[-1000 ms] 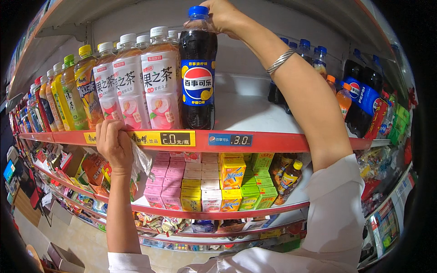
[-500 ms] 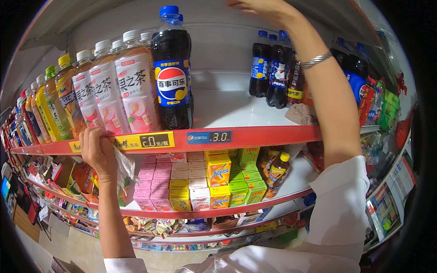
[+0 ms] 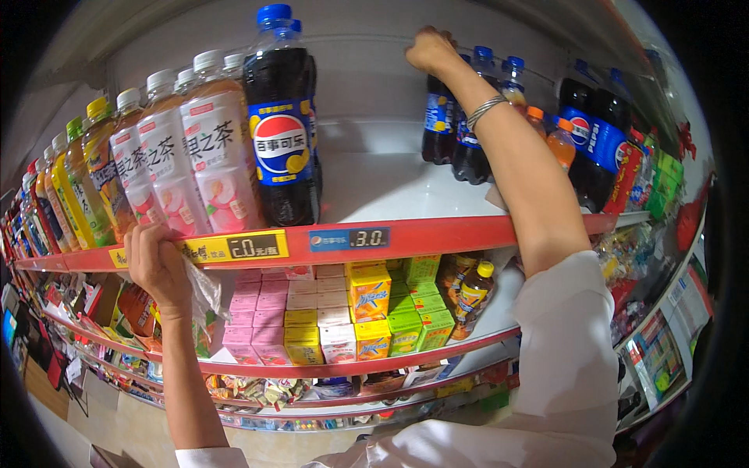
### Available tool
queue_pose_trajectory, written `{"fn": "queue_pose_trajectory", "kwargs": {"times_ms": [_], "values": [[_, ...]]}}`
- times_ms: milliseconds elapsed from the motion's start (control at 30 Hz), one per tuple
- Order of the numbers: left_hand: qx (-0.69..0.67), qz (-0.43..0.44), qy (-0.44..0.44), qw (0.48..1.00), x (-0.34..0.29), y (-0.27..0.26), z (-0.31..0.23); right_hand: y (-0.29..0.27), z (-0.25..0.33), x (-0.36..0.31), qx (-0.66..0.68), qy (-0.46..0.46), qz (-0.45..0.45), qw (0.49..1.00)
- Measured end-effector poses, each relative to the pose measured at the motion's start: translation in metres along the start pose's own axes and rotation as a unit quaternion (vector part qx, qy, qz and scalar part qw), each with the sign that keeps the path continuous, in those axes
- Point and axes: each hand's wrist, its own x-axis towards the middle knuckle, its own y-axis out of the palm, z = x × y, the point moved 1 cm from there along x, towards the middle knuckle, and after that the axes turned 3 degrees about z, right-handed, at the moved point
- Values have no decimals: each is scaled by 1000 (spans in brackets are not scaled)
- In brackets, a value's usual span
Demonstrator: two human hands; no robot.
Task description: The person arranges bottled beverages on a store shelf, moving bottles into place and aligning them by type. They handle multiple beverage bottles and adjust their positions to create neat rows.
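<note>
My left hand point(image 3: 158, 261) is closed over the red front edge of the upper shelf point(image 3: 449, 234), beside a yellow price strip. A thin, whitish, crumpled sheet point(image 3: 204, 288), plastic or cloth, hangs by it. Far back on the same shelf, my right hand point(image 3: 431, 51) is raised with curled fingers at the top of a dark cola bottle point(image 3: 439, 117). Hand and wrist hide that bottle's cap, and whatever the fingers hold is out of sight. More blue-capped cola bottles point(image 3: 470, 160) stand behind my forearm. A greyish cloth point(image 3: 495, 196) partly shows beside it.
Left of the gap stand large cola bottles point(image 3: 282, 140) and peach tea bottles point(image 3: 214, 148), with other drinks farther left. Orange drinks point(image 3: 560, 144) and more cola point(image 3: 601, 156) are at the right. Below are drink cartons point(image 3: 368, 292) and a yellow-capped bottle point(image 3: 471, 300).
My right hand has come down and nearer the dark cola bottles, its forearm swinging left and uncovering orange drinks. My left hand keeps its place on the shelf edge. The view has shifted slightly.
</note>
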Motion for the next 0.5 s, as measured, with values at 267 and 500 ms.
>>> {"fn": "queue_pose_trajectory", "kwargs": {"times_ms": [267,500], "values": [[-6,-5,4,1000,-3,1,1,18,-23,12,-20,73,38,996],[10,-12,7,1000,-3,0,4,11,7,13,208,-97,-78,970]]}}
